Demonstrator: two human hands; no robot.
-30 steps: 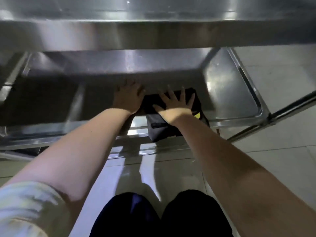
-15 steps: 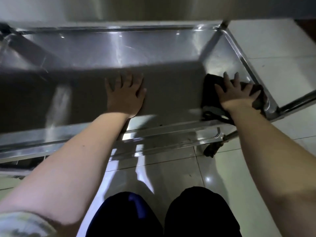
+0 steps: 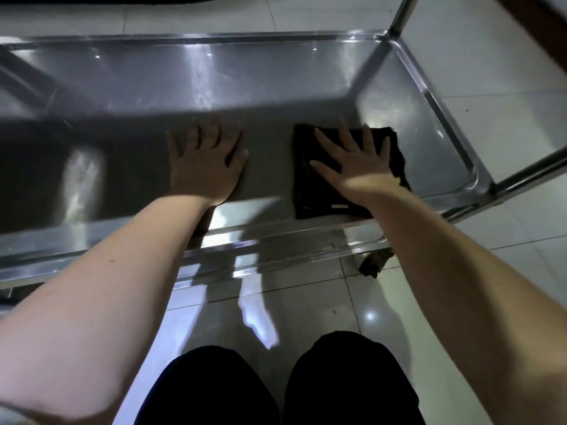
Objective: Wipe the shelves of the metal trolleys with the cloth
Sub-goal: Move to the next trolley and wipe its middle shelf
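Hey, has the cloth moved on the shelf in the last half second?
Yes. The cloth, under the right hand, has slid left, away from the right rim of the shelf and toward the left hand.

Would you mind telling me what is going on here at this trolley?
A person is wiping a low shelf of a metal trolley. Their right hand lies flat, fingers spread, on a folded dark cloth pressed to the right half of the shelf, near its front edge. Their left hand rests flat on the bare metal beside it, apart from the cloth, apparently as a brace.
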